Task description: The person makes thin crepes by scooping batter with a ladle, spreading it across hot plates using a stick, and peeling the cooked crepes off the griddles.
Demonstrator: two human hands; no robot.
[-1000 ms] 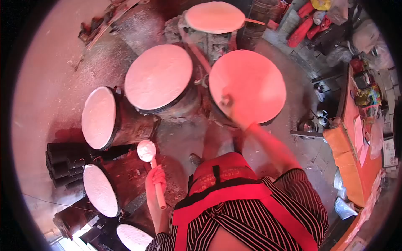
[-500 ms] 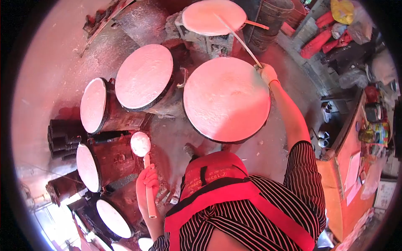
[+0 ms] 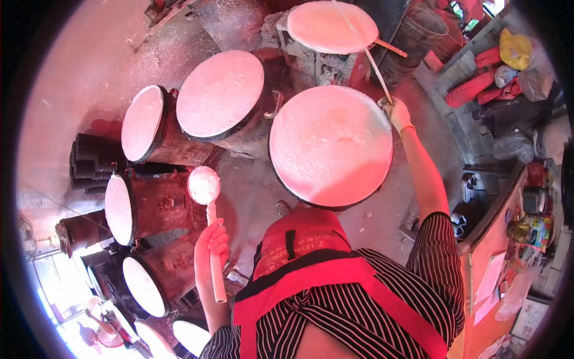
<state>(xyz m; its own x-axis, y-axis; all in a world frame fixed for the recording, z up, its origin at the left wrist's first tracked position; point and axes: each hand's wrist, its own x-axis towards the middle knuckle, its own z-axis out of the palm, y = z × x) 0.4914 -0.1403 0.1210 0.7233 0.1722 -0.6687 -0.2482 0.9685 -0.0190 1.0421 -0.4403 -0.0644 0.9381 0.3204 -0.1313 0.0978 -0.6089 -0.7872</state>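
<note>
My left hand [image 3: 213, 244] is closed around the pale wooden handle of a ladle [image 3: 204, 185]. The ladle is held upright, its round head coated in whitish material, left of the nearest barrel. Fingers of my right hand [image 3: 397, 113] pinch the near end of a long thin pale stick [image 3: 378, 75] beside that barrel's right rim. The stick slants away toward the far barrel [image 3: 329, 24] and overlaps its top in view; whether it touches cannot be told. A pale, slightly bumpy surface fills the round top of the nearest barrel [image 3: 330, 146].
More pale-topped barrels [image 3: 221, 93] curve along the left side. An orange-brown stick [image 3: 391, 48] juts from the far barrel's right edge. Dark buckets [image 3: 415, 39] stand behind it. At right are an orange-sided table [image 3: 478, 281], bagged items and shoes [image 3: 468, 186] on the floor.
The view has turned slightly, shifting the barrels. My right hand appears a little farther right, with the stick pointing more steeply away. My left hand still grips the ladle.
</note>
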